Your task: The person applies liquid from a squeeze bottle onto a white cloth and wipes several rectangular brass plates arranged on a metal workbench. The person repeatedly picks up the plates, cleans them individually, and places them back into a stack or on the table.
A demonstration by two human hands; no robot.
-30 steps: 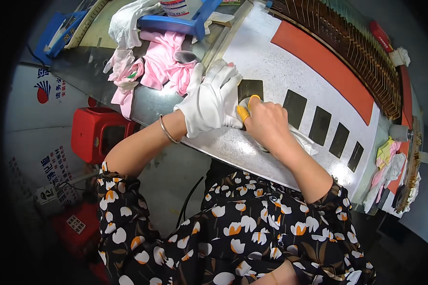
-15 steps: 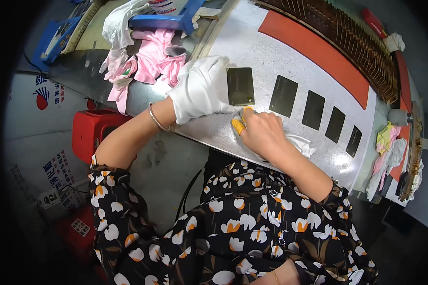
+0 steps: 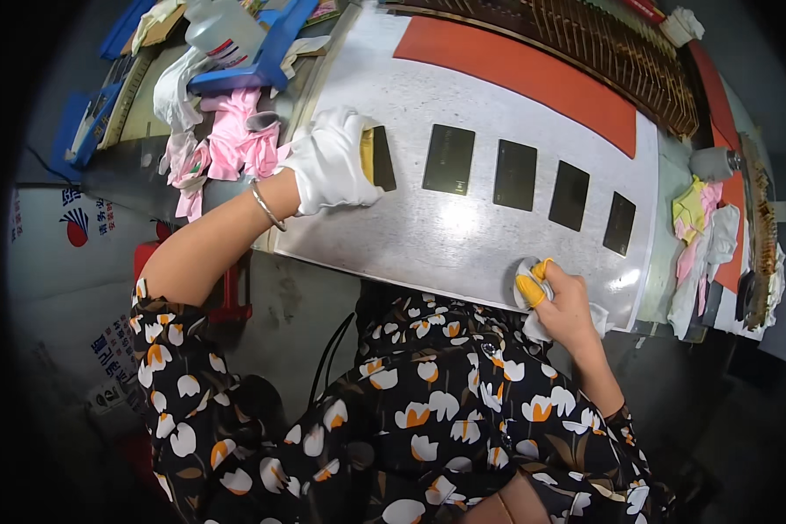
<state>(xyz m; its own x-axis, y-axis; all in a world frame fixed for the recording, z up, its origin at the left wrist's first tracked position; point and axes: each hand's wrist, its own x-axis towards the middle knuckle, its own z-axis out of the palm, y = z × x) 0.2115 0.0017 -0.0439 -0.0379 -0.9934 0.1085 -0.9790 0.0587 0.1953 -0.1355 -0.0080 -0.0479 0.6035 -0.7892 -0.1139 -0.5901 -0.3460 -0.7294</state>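
Note:
My left hand (image 3: 332, 162), in a white glove, closes over the left side of the leftmost dark rectangular card (image 3: 384, 159). A gold-coloured strip (image 3: 368, 155) shows between the glove and the card's dark face; the glove hides the rest. My right hand (image 3: 569, 306), bare but for yellow finger covers (image 3: 530, 288), is closed around a bunched white cloth (image 3: 521, 278) near the table's front edge. Between my hands and beyond them lie several more dark cards (image 3: 450, 160) in a slanting row on the white table top (image 3: 367, 240).
A long red-orange strip (image 3: 515, 79) lies behind the cards, before a rack of upright brown plates (image 3: 568, 44). At left are pink cloths (image 3: 233, 140), a blue tray (image 3: 253, 74) and a white bottle (image 3: 224, 35). More cloths (image 3: 692, 244) hang at right.
My right hand has drawn away from the leftmost card, rightward and nearer to me, with the cloth. My left hand has moved over that card's left side. The whole view has shifted.

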